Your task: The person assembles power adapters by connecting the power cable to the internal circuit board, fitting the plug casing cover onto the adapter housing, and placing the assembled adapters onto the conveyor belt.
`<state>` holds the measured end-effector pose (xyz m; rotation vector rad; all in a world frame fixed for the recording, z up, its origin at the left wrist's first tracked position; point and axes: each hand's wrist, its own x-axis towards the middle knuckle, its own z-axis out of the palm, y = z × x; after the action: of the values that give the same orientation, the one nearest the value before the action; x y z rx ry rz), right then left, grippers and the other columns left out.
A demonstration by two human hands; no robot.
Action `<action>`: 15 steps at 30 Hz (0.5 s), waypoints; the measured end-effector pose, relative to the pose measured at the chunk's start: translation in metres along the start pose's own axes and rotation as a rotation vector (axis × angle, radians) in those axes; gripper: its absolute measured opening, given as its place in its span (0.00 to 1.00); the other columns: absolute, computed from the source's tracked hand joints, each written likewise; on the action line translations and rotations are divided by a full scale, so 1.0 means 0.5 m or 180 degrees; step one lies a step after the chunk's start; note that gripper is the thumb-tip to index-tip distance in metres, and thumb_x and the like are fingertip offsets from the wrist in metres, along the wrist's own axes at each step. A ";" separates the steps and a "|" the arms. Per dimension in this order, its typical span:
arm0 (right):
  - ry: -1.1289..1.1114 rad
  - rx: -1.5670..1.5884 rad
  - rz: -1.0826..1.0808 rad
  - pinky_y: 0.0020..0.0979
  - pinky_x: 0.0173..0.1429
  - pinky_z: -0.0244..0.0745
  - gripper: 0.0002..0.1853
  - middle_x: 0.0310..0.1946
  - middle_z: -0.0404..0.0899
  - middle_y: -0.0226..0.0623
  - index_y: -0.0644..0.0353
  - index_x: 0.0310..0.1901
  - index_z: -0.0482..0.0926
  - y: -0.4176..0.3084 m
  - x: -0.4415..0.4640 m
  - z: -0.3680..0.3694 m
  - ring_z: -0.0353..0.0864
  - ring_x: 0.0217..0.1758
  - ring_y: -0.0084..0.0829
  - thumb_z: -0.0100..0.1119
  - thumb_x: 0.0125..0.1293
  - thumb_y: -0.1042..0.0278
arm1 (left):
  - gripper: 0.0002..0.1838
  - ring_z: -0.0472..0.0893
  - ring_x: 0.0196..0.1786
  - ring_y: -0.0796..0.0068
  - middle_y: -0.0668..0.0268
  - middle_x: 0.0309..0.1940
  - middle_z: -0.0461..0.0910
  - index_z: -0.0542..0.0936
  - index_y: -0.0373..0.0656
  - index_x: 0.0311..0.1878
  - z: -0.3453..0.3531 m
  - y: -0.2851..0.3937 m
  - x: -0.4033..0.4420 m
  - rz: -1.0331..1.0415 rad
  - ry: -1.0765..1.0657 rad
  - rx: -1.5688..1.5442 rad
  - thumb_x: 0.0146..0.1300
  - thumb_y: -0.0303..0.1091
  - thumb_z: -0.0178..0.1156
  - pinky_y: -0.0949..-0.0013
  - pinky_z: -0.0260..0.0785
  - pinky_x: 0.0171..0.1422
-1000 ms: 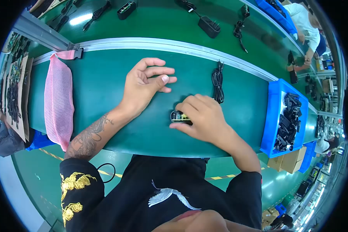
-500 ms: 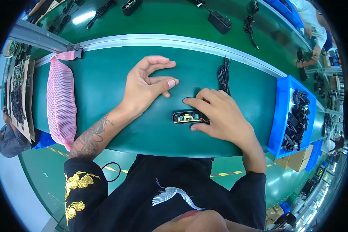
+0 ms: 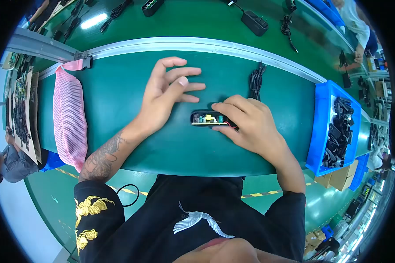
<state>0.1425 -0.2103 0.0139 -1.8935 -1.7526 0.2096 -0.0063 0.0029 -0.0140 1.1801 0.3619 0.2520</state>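
An open black power adapter housing (image 3: 194, 115) with a circuit board (image 3: 208, 119) inside lies in the middle of the green worktable. The board carries yellow and green parts, and a red wire shows at its right end. My right hand (image 3: 250, 125) grips the housing's right end between fingers and thumb, hiding that end. My left hand (image 3: 169, 90) hovers to the upper left of the housing, fingers spread, holding nothing. Beyond my right hand lies a bundled black cable (image 3: 256, 83).
A blue bin (image 3: 312, 140) full of black adapter parts stands at the right. A pink mesh bag (image 3: 70, 118) hangs at the left. Behind the metal rail (image 3: 197, 43), a conveyor (image 3: 197, 22) carries a black plug adapter (image 3: 254, 23) and cables. Other people are at both sides.
My right hand has moved the adapter housing slightly up and left, and its board now appears tilted. My left hand's fingers have spread wider.
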 end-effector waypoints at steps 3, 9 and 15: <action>0.0209 0.0140 -0.0201 0.40 0.42 0.81 0.27 0.43 0.83 0.33 0.54 0.56 0.84 -0.010 0.000 0.004 0.86 0.36 0.39 0.82 0.55 0.62 | 0.26 0.88 0.56 0.61 0.50 0.64 0.81 0.67 0.39 0.74 0.014 0.014 -0.020 -0.0357 -0.0721 0.0203 0.83 0.43 0.57 0.64 0.84 0.56; 0.0640 0.0308 0.0154 0.43 0.54 0.79 0.33 0.32 0.87 0.30 0.55 0.58 0.83 -0.004 -0.005 0.001 0.87 0.34 0.34 0.86 0.50 0.59 | 0.25 0.86 0.45 0.76 0.62 0.49 0.86 0.76 0.35 0.66 -0.005 0.029 -0.015 -0.1493 -0.1739 0.0512 0.77 0.44 0.66 0.73 0.79 0.45; 0.0386 0.1164 0.0717 0.46 0.68 0.76 0.18 0.32 0.88 0.31 0.55 0.47 0.88 -0.012 -0.003 -0.035 0.88 0.35 0.33 0.84 0.55 0.66 | 0.19 0.83 0.42 0.81 0.65 0.47 0.86 0.74 0.40 0.60 0.007 0.032 -0.020 -0.1073 -0.1179 0.0397 0.78 0.40 0.67 0.74 0.73 0.44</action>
<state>0.1453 -0.2167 0.0311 -1.7864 -1.3160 0.4559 -0.0140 0.0019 0.0037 1.2380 0.2465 -0.2838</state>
